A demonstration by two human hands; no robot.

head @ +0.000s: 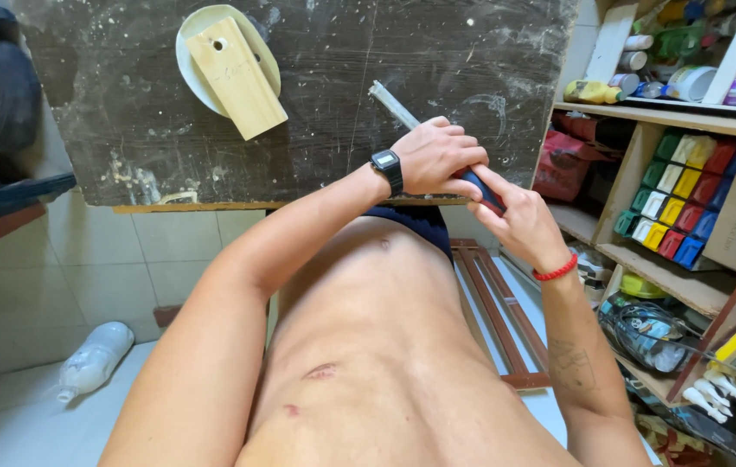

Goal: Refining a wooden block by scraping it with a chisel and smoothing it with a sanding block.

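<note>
Over the dusty dark wooden worktop, I see my left hand and right hand both clenched around a dark-handled tool with a pale translucent shaft.

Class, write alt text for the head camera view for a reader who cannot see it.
Both hands grip a dark-handled tool with a pale blade: the left hand, with a black wristwatch, is on top, the right hand below. Beyond is a scuffed dark worktop holding a wooden block on a pale plate; cluttered shelves stand to the right.
</note>
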